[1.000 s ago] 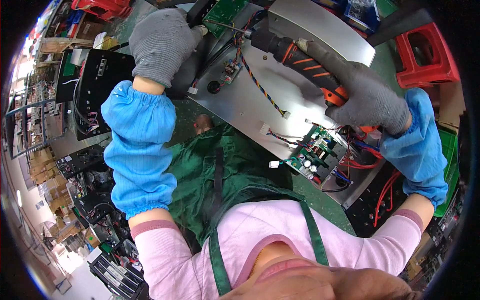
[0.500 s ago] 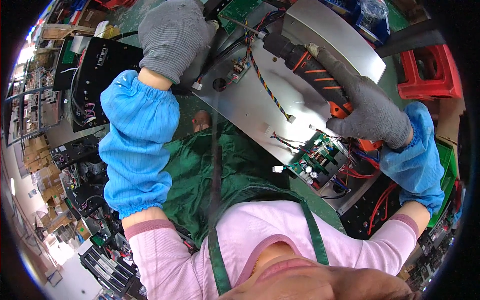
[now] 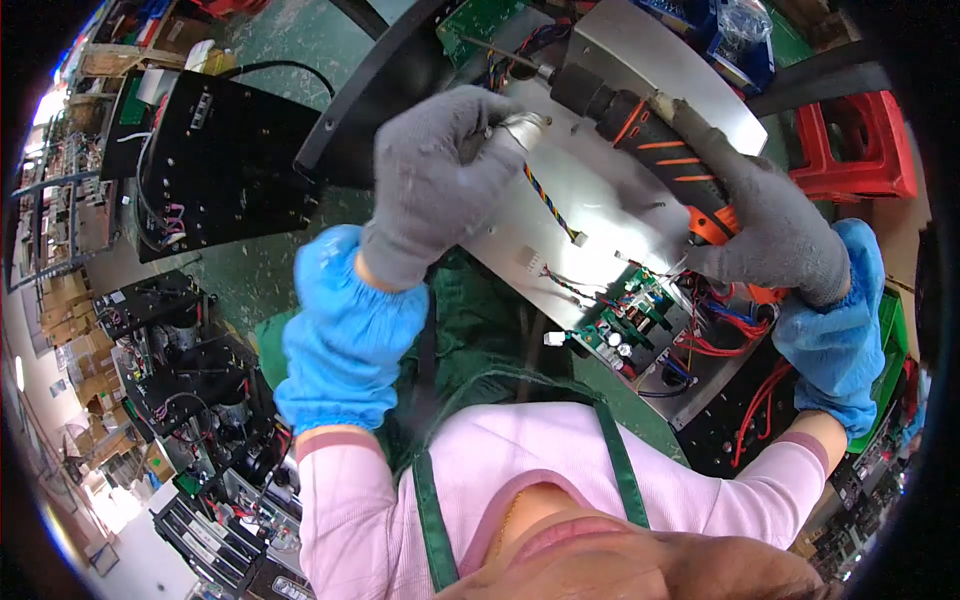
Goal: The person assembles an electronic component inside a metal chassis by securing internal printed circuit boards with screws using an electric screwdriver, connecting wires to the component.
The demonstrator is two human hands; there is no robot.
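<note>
My right hand (image 3: pixel 775 230), in a grey glove, is wrapped round a black and orange power drill (image 3: pixel 665 150). The drill's long bit (image 3: pixel 495 53) points to the far left above a silver metal panel (image 3: pixel 500 240). My left hand (image 3: pixel 435 180), gloved too, hangs over the panel's left part with thumb and fingers pinched together. What the pinch holds, if anything, cannot be made out. A braided multicoloured cable (image 3: pixel 545 205) runs from beneath the left hand to a white connector. Near me on the panel sits a green circuit board (image 3: pixel 635 320) with wires.
Left of the panel stands a black metal housing (image 3: pixel 225 165), with a long black bar (image 3: pixel 375 85) beside it. At the right are a red stool (image 3: pixel 855 145) and a green bin (image 3: pixel 893 350). Blue bins (image 3: pixel 725 40) lie at the far right. Electronic units (image 3: pixel 190 370) fill the left floor.
My left hand has moved right and nearer to me, from the black bar to over the panel, its fingers now pinched. The drill has shifted slightly right and nearer in my right hand.
</note>
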